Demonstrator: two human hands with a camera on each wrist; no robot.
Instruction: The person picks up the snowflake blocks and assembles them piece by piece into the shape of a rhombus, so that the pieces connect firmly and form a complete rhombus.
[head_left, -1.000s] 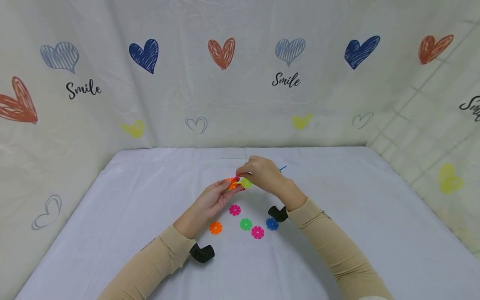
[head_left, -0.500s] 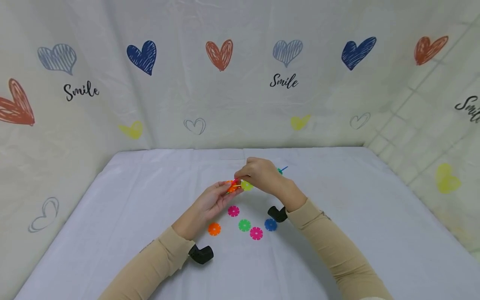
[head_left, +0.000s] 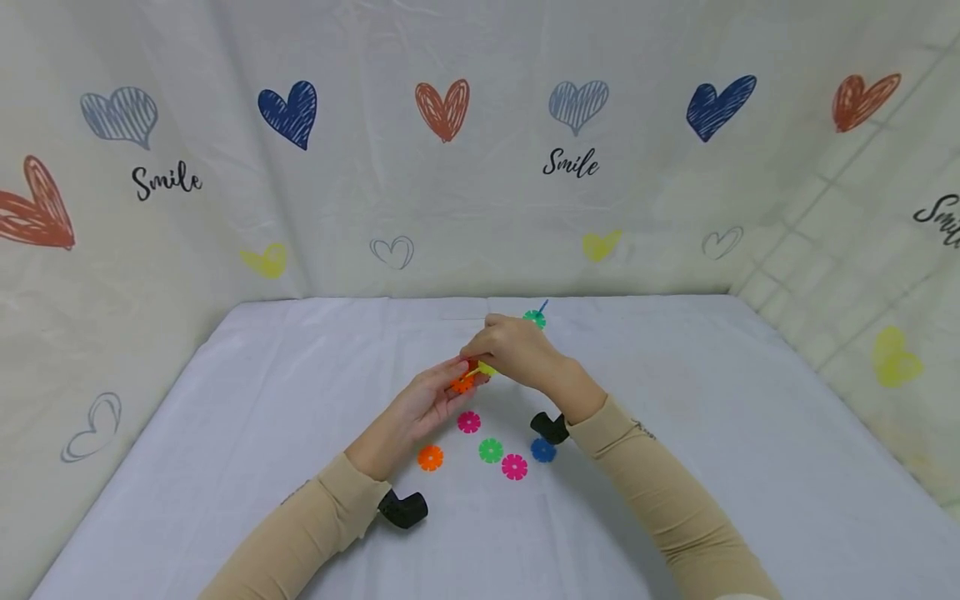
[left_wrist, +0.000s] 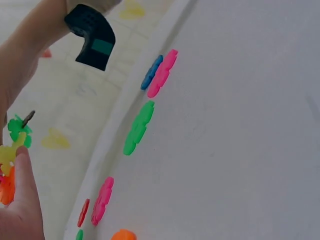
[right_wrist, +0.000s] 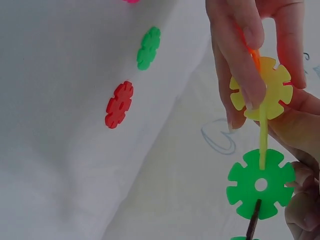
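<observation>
In the head view, my left hand (head_left: pixel 416 408) holds a chain of notched plastic interlocking discs, an orange disc (head_left: pixel 462 383) at its fingers. My right hand (head_left: pixel 517 352) meets it with curled fingertips, pinching a pink disc that is mostly hidden; a sliver of pink (left_wrist: pixel 1 177) shows in the left wrist view. Close up in the right wrist view, left-hand fingers press on a yellow disc (right_wrist: pixel 275 92). Edge-on slotted pieces link this to a green disc (right_wrist: pixel 260 184) lower down. Beyond my right hand, the chain's green end (head_left: pixel 534 319) sticks out.
Loose discs lie on the white cloth (head_left: pixel 262 433) nearer me: orange (head_left: pixel 431 457), green (head_left: pixel 491 451), blue (head_left: pixel 543 450), and two pink, one at the front (head_left: pixel 514 467). A red disc (right_wrist: pixel 119 105) also lies there. Black wrist devices (head_left: pixel 405 509) hang under both wrists.
My right hand has shifted slightly left. The chain's green end has swung up and left behind it, and the pink disc at the fingertips has become mostly hidden. The loose discs stay put.
</observation>
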